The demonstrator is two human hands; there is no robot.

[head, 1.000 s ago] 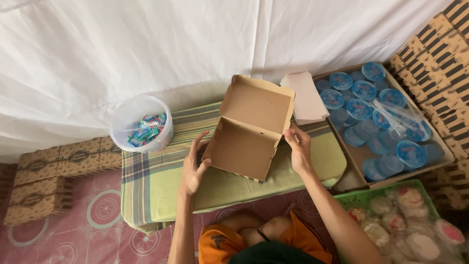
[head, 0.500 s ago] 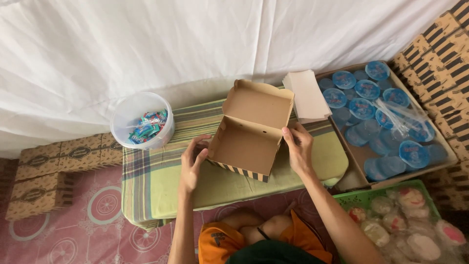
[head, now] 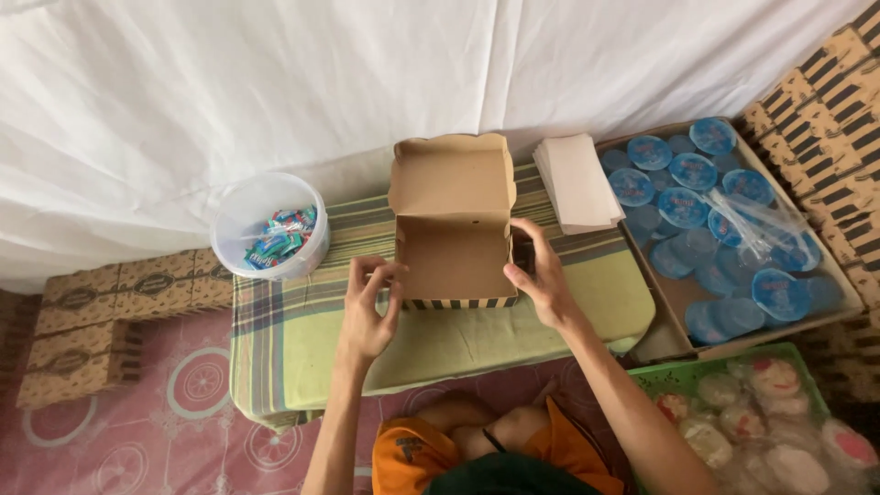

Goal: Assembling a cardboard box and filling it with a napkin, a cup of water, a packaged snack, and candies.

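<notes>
Left hand (head: pixel 368 312) and right hand (head: pixel 543 280) pinch the open cardboard box (head: pixel 454 240) by its side walls; press both evenly, keeping corners square.

White draped sheet (head: pixel 275 82) behind, pink patterned floor mat (head: pixel 165 412), striped low table (head: pixel 302 339)

Home food-packing corner, floor level: white cloth backdrop (head: pixel 275 82), low green plaid-covered table (head: pixel 302 339), stacked patterned brown cardboard boxes (head: pixel 101 321), cardboard tray of blue-lidded cups (head: pixel 724 220), pink patterned floor mat (head: pixel 156 431).
</notes>
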